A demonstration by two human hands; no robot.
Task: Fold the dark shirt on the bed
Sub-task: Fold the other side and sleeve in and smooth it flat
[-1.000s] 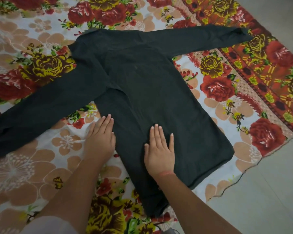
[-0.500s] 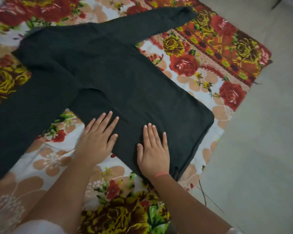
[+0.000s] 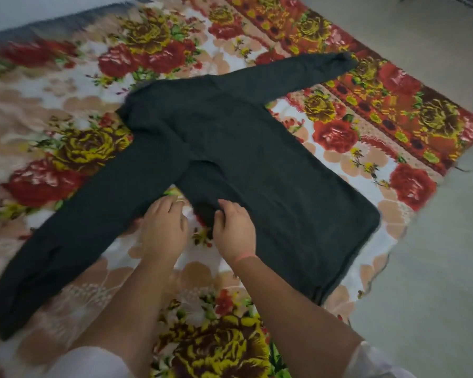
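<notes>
The dark long-sleeved shirt point(image 3: 257, 173) lies flat on the floral bedspread point(image 3: 74, 77), collar far from me, both sleeves spread out to the sides. My left hand point(image 3: 164, 227) has its fingers curled at the lower edge of the left sleeve, near the armpit. My right hand point(image 3: 234, 230) sits right beside it, its fingers bent and pinching the shirt's left side seam just below the armpit. The picture is slightly blurred by motion.
The bedspread ends in a red and yellow border point(image 3: 393, 110) on the right. Beyond it is bare pale floor point(image 3: 434, 282). The shirt's hem corner lies close to that edge.
Both hands were pressed flat on the shirt's lower body. They have moved up to the left armpit area and their fingers have curled onto the fabric. The view shifted too.
</notes>
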